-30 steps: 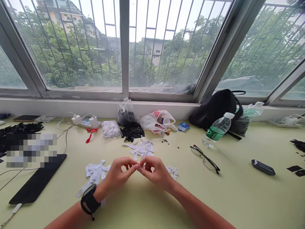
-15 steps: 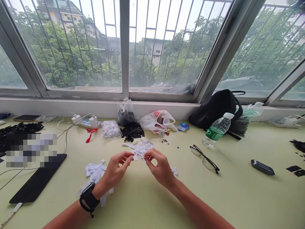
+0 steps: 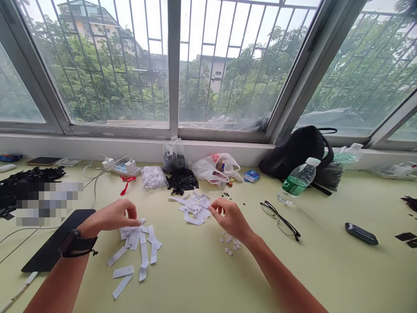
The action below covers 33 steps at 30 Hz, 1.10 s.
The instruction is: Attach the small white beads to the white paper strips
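Note:
My left hand (image 3: 112, 216) hangs with curled fingers just above a pile of white fabric tags (image 3: 135, 237), and several loose strips lie below that pile. My right hand (image 3: 230, 217) reaches left, its fingertips at the edge of a second heap of white tags (image 3: 193, 211). Whether either hand holds a tag cannot be seen. Small white buttons (image 3: 229, 243) are scattered just below my right hand. A black watch (image 3: 76, 242) circles my left wrist.
A black tablet (image 3: 58, 239) lies left of my left hand, and black glasses (image 3: 280, 221) lie to the right. Along the windowsill side stand black fabric pieces (image 3: 181, 181), plastic bags (image 3: 211, 168), a power strip (image 3: 122, 168), a water bottle (image 3: 297, 180), and a black backpack (image 3: 299, 152).
My hands have parted from each other: the left moved out to the left above the near tag pile, and the right moved toward the far heap. The near tags now lie spread out.

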### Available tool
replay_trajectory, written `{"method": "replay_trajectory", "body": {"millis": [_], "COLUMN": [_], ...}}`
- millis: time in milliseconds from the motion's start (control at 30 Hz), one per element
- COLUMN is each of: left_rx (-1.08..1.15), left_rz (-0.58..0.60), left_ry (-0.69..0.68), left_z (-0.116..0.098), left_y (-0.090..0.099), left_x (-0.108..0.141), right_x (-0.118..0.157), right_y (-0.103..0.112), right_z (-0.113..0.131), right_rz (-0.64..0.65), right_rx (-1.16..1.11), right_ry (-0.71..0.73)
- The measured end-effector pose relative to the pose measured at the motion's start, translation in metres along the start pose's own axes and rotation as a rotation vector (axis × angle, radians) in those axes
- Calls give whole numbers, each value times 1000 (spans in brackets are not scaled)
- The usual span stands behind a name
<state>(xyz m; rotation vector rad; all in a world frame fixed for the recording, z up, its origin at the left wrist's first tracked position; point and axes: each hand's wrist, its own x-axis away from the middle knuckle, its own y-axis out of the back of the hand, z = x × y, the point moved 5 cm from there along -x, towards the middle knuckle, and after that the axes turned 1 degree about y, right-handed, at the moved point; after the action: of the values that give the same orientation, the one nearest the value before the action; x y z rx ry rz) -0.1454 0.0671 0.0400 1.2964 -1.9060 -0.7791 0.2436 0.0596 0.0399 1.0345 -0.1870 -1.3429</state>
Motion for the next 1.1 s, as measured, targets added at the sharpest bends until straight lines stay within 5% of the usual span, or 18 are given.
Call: {"method": "replay_trajectory", "body": {"millis": [167, 467, 800, 1100], "left_rx": [21, 92, 668, 869], "left_rz": [81, 55, 64, 40], "left_ry": [14, -162, -267, -303], "left_z": [8, -21, -71, -92], "left_y": [-16, -11, -32, -53], "left_x": [-8, 0, 1, 0], "right_x": [-6, 9, 17, 19], "right_y": [23, 32, 40, 36], "right_z": [-18, -30, -43, -52], "right_rz": [42, 562, 708, 807], "right_rx": [-63, -93, -105, -68], "right_ry": [-63, -151, -196, -241]}}
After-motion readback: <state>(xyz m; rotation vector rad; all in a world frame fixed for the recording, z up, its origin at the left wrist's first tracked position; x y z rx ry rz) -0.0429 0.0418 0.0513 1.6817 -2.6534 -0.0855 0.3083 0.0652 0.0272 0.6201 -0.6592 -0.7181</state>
